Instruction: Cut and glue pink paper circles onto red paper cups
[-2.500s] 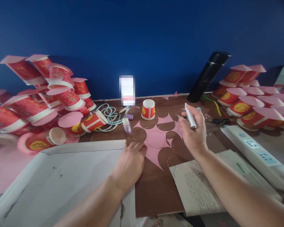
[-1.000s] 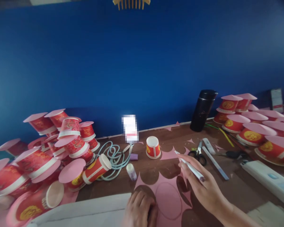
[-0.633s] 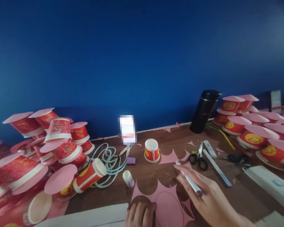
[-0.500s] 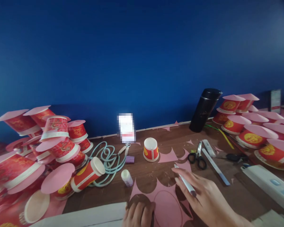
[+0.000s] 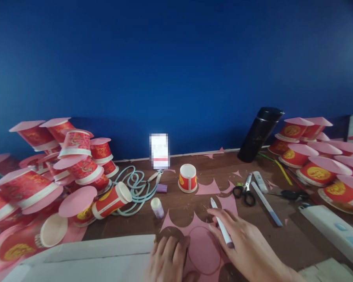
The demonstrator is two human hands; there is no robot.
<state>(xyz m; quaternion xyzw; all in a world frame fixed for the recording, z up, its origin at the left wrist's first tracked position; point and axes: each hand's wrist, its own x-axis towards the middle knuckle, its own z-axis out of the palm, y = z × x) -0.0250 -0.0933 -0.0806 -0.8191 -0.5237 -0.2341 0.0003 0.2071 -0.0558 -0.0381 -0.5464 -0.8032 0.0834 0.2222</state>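
My right hand is closed round a white marker with a dark end; its pale end points up and away. Beneath lies a sheet of pink paper with scalloped cut edges and a drawn circle outline. My left hand lies flat along the sheet's left side, its fingers bent slightly and nothing visible in them. Just beyond the sheet are a glue stick and its purple cap. A red paper cup stands upside down past the paper.
Stacked red cups with pink discs crowd the left; more cups stand at right. Black-handled scissors, a black flask, a coiled pale blue cord and a white power strip lie around. White board is at front left.
My right hand with the marker has shifted slightly left and toward me over the pink paper. My left hand has stayed on the sheet's left side. The view has shifted slightly.
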